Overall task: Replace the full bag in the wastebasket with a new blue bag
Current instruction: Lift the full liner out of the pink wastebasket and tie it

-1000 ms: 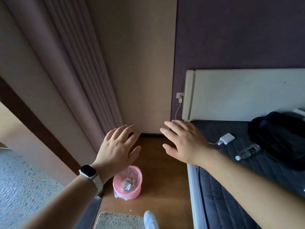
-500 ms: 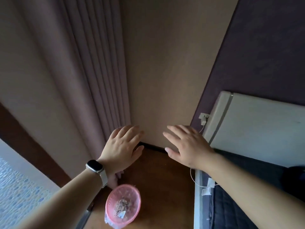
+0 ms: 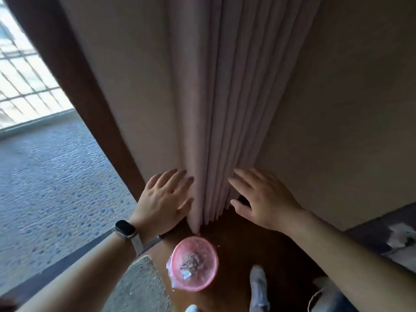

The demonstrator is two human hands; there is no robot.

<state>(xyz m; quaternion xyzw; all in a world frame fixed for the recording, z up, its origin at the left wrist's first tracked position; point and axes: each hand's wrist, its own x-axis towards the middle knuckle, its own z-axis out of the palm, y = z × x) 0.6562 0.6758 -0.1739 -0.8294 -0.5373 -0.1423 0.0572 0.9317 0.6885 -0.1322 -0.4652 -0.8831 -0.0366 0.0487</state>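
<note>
Fingers (image 3: 245,179) spread: two hands (image 3: 163,200) (image 3: 269,200) near one wastebasket (image 3: 208,249).

Wooden floor (image 3: 238,248) carries a pink wastebasket (image 3: 209,249) (lined) and mat (image 3: 139,284).

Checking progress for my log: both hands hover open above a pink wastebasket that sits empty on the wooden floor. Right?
Not empty: the head view shows crumpled rubbish in the wastebasket. The left hand and right hand do hover open above it.
</note>
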